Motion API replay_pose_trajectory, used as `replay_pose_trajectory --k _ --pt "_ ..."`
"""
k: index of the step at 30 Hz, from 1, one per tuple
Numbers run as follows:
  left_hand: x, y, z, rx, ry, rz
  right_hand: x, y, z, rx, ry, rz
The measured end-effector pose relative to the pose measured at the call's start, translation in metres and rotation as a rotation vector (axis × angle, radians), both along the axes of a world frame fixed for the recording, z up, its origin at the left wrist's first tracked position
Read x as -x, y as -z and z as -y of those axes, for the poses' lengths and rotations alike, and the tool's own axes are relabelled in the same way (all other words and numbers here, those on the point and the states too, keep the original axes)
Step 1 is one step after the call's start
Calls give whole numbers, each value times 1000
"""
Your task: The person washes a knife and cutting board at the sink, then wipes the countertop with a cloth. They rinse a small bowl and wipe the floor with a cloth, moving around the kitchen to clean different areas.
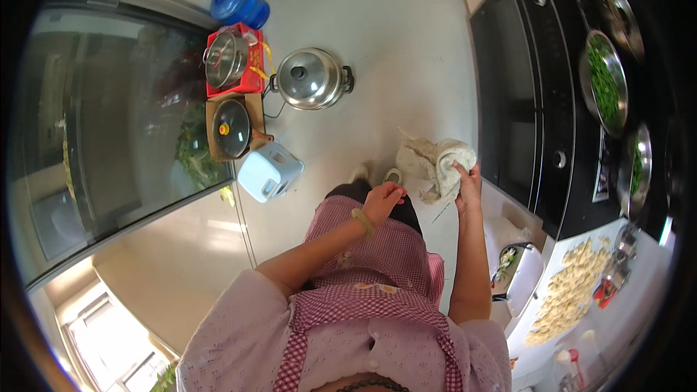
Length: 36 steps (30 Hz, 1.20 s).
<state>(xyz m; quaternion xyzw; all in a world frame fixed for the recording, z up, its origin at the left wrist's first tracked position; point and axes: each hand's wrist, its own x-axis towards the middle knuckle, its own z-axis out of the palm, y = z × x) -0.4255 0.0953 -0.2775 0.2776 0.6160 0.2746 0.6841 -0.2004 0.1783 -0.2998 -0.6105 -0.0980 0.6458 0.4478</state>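
Observation:
In front of my right thigh, my right hand (468, 187) grips a pale, crumpled cloth (434, 161). Most of the cloth hangs away to the left of the fingers over the floor. My left hand (383, 203), with a pale bangle on its wrist, is held before my apron (348, 254). Its fingers are curled in, and nothing shows in them. The two hands are apart, and the left one does not touch the cloth.
A lidded steel pot (311, 78) stands on the floor ahead. Left of it are a red box (254, 65) bearing a pot, a lidded pan (232, 129), a light-blue stool (270, 172) and a blue water bottle (241, 6). Bowls of chopped greens (604, 80) stand on the right counter, near dough pieces (570, 290).

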Motion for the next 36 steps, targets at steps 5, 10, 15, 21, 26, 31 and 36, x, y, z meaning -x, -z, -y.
replay_pose_trajectory --k 5,10,15,21,26,31,36 --pt "8 10 -58 28 -26 107 21 2 -82 3 -21 72" --pt "12 34 -123 6 -116 245 31 15 -170 -51 -121 203" --pt "45 36 -208 12 -135 161 47 5 -260 -61 -172 179" --pt "119 78 -278 174 -396 228 101 2 -357 -24 -268 210" --pt "163 120 -310 448 -697 189 122 38 -426 -65 -332 196" --pt "177 110 -347 418 -768 173 134 64 -479 -13 -367 197" --pt "152 99 -396 402 -768 208 137 68 -525 13 -387 185"
